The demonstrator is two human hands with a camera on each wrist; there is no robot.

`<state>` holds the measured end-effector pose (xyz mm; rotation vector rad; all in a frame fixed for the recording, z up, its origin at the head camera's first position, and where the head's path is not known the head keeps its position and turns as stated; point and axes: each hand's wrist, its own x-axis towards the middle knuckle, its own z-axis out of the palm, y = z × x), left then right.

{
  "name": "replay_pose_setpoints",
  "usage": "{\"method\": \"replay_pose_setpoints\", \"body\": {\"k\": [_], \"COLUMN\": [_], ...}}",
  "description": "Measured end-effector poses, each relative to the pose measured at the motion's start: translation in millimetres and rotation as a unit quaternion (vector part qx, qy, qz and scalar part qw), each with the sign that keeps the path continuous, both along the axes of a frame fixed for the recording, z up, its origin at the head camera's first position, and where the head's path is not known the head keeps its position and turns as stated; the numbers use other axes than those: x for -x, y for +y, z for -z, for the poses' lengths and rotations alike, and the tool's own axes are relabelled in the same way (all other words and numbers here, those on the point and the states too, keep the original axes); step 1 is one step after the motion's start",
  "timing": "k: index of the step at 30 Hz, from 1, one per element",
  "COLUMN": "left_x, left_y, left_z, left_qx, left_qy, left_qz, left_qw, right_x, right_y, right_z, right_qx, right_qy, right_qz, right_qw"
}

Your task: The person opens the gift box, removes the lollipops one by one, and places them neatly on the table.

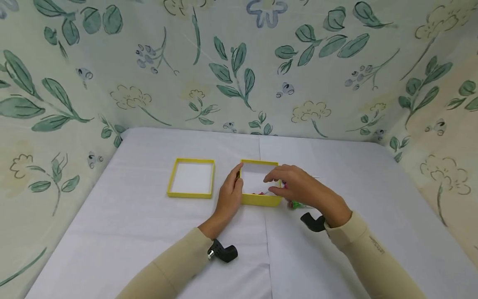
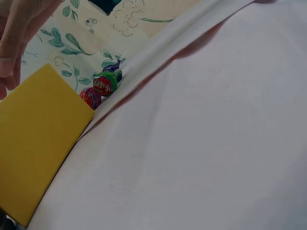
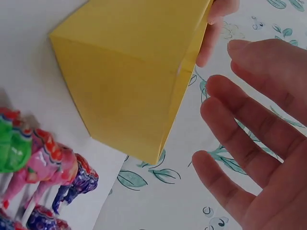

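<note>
A yellow open-topped box [image 1: 261,201] stands on the white-covered table, with a bit of red wrapper and a pale stick showing inside near its front wall. My left hand [image 1: 229,193] holds the box at its left wall, fingertips at the rim. Over the right side of the box is my right hand [image 1: 298,187], its fingers spread and apart with nothing between them, as the right wrist view shows. Wrapped lollipops lie just right of the box: a green one [image 3: 13,148], a pink one [image 3: 50,163] and a dark blue one [image 3: 79,179]. My right hand partly hides them in the head view.
A shallow yellow-rimmed lid [image 1: 191,195] with a white inside lies left of the box. White cloth [image 1: 149,232] with creases covers the table. A floral-patterned curtain [image 1: 239,74] rises behind it and at both sides.
</note>
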<state>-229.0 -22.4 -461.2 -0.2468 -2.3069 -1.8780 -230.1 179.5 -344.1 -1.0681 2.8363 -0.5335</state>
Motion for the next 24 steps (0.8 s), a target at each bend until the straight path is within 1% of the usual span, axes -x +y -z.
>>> {"method": "replay_pose_setpoints", "body": {"k": [5, 8, 13, 17, 21, 24], "left_x": [0.4, -0.8, -0.8, -0.5, -1.4, -1.5], "left_y": [0.4, 0.7, 0.6, 1.0, 1.0, 0.9], "left_z": [-1.5, -2.4, -1.7, -1.0, -0.8, -0.7], "left_qx": [0.004, 0.006, 0.006, 0.004, 0.004, 0.007], "left_qy": [0.004, 0.002, 0.004, 0.006, 0.005, 0.008], "left_qz": [-0.004, -0.01, -0.014, -0.01, -0.009, -0.01], "left_qw": [1.0, 0.9999, 0.9999, 0.9999, 0.9999, 0.9999], "right_x": [8.9, 15.9, 26.1, 30.9, 35.1, 38.4], "right_y": [-11.4, -18.0, -26.5, -30.6, -34.6, -37.8], "right_z": [1.7, 5.4, 11.7, 15.4, 17.6, 18.7], "right_qx": [-0.001, -0.013, -0.036, -0.056, -0.076, -0.092], "right_qy": [-0.036, -0.06, -0.091, -0.116, -0.143, -0.16], "right_qz": [-0.017, -0.037, -0.05, -0.042, -0.02, -0.016], "right_qw": [0.999, 0.997, 0.994, 0.991, 0.987, 0.983]}}
